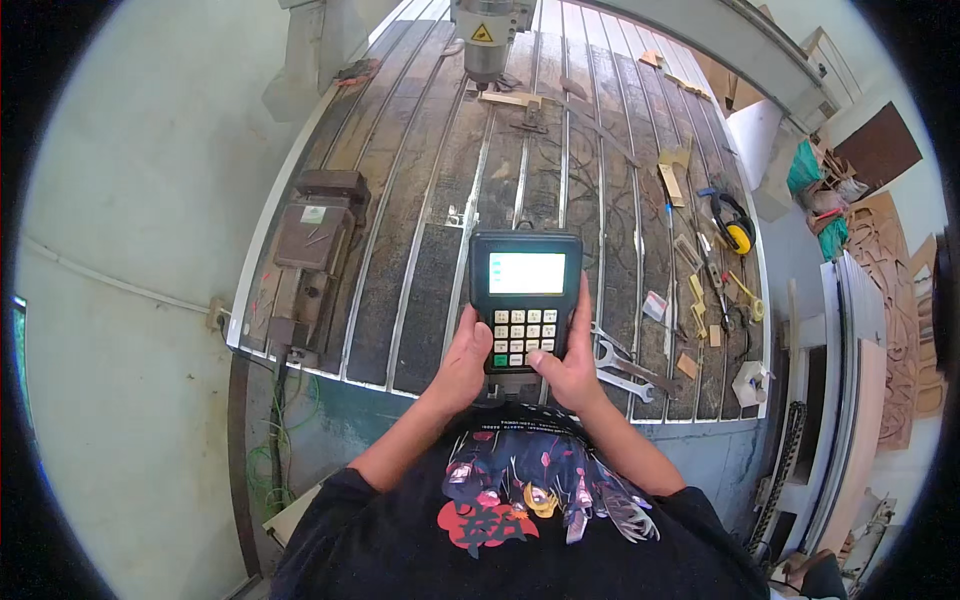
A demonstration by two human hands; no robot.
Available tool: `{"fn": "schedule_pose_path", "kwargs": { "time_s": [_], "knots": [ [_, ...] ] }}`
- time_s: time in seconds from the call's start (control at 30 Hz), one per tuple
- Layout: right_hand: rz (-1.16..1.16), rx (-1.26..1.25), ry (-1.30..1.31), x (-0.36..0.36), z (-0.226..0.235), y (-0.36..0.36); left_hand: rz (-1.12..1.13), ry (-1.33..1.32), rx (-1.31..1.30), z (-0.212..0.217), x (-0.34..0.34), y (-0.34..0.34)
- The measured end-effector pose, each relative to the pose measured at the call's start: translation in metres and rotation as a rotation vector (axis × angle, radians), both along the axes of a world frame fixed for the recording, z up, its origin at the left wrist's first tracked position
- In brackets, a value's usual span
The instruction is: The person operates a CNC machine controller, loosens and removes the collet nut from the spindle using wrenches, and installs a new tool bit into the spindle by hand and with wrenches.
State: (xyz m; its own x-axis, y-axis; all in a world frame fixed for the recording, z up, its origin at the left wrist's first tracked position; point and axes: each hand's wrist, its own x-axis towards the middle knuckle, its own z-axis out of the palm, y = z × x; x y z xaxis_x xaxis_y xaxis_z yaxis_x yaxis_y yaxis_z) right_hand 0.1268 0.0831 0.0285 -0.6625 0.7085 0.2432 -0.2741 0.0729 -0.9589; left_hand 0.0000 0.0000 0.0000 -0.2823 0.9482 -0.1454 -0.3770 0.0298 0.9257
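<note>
Both my hands hold a black handheld controller with a lit screen and a keypad of pale keys. My left hand wraps its left side, the thumb lying along the edge of the keys. On the other side my right hand grips the casing, its thumb tip over the lower right keys. Whether that thumb presses a key I cannot tell. Beyond the controller, a machine spindle hangs over the slotted machine bed. Below it lies a light wooden strip beside a dark metal clamp.
A brown metal vise sits on the bed's left side. Open-ended wrenches lie right of my right hand. Farther right are yellow-and-black earmuffs, wood scraps and several small tools. Carved wooden panels lean at the right wall.
</note>
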Motion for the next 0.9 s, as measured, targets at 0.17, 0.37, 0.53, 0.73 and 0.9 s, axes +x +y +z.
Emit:
{"fn": "schedule_pose_path", "kwargs": {
  "time_s": [0.17,0.37,0.53,0.73,0.9],
  "knots": [
    [-0.110,-0.128,-0.008,-0.001,0.005,-0.004,-0.020,0.005,0.153,0.011,0.004,0.004],
    [-0.065,0.027,-0.068,0.000,0.003,-0.001,0.006,-0.028,0.164,0.012,0.002,0.004],
    [-0.048,-0.057,0.024,0.001,-0.004,0.006,-0.021,-0.013,0.091,0.003,-0.002,0.002],
    [-0.098,-0.165,0.018,0.000,-0.005,0.005,-0.044,-0.064,0.191,0.009,0.001,0.006],
    [-0.084,-0.154,0.018,0.001,-0.007,0.006,-0.021,-0.021,0.176,0.004,0.001,0.004]
  ]
}}
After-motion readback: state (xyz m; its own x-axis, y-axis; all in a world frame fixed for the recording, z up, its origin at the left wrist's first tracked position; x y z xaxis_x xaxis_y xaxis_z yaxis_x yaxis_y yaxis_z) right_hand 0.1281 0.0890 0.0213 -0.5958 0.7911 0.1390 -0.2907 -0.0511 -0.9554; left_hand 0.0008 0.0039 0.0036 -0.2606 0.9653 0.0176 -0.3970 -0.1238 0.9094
